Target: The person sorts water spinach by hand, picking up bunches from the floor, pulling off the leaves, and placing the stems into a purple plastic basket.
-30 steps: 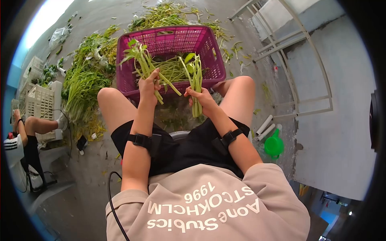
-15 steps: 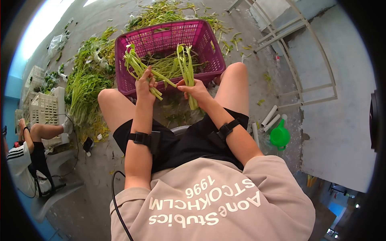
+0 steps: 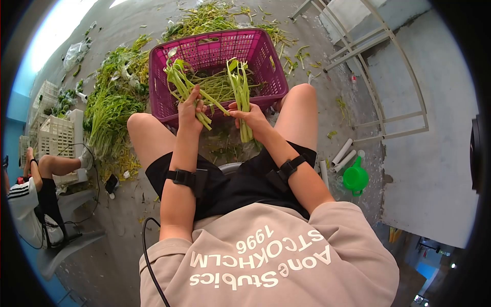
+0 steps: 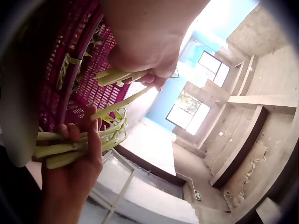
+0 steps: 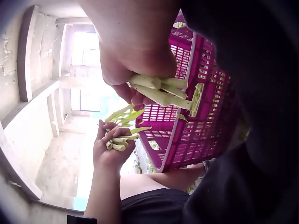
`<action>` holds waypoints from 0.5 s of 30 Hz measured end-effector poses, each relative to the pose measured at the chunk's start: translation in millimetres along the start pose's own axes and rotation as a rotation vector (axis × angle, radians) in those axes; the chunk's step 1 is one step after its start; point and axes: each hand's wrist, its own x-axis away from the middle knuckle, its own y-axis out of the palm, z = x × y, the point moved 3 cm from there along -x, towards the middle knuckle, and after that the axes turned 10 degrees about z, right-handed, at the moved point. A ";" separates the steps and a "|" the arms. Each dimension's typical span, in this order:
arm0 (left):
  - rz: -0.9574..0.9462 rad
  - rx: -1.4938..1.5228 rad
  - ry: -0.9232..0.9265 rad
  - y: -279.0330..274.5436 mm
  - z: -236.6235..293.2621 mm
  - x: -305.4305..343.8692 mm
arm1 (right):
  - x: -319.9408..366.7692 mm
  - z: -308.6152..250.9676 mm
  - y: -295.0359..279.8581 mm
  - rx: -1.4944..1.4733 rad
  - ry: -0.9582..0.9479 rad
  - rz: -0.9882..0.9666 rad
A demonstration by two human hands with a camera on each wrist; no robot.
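Note:
The left hand [image 3: 190, 113] grips a small bunch of green stalks [image 3: 177, 82] over the near rim of the purple basket [image 3: 157, 92]. One stalk slants from that bunch toward the right hand [image 3: 254, 122], whose fingertips touch its end. Curled round a second, thicker bunch [image 3: 239, 84], the right hand holds it roughly upright. In the left wrist view the slanting stalk [image 4: 122, 103] spans both hands. Cut ends of the right bunch [image 5: 163, 93] stick out below the palm in the right wrist view. More stems [image 3: 217, 88] lie inside the basket.
Leafy greens [image 3: 110, 112] are heaped on the floor left of the basket, with more beyond it. A metal frame [image 3: 371, 97], white tubes [image 3: 341, 152] and a green plastic item [image 3: 355, 178] are at right. Another person [image 3: 30, 199] sits at far left.
The right hand and its bunch have moved left, closer to the left hand, and its fingers now meet the slanting stalk's end. Both hands keep their bunches.

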 end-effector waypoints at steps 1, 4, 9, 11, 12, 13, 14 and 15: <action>-0.003 -0.001 -0.001 0.5 -0.3 0.2 | 0.3 0.5 0.6 -0.045 0.036 -0.020; 0.004 -0.004 0.048 2.9 0.3 1.4 | 0.0 2.1 1.8 -0.096 0.070 -0.043; -0.017 -0.009 0.067 5.8 1.4 7.0 | -0.9 2.9 1.2 -0.158 0.085 0.037; -0.013 -0.019 0.077 7.5 3.3 9.6 | -0.7 0.7 -0.3 -0.176 0.093 0.042; -0.008 -0.031 0.086 8.2 4.4 10.8 | -0.5 -0.3 -1.0 -0.176 0.093 0.041; -0.006 -0.031 0.087 6.4 3.9 9.1 | 1.4 -3.6 0.0 -0.192 0.100 0.014; 0.009 -0.018 0.082 4.2 3.9 7.0 | 2.9 -6.1 0.9 -0.208 0.105 -0.013; 0.023 -0.005 0.078 2.4 3.7 4.9 | 3.0 -7.4 0.3 -0.209 0.105 -0.014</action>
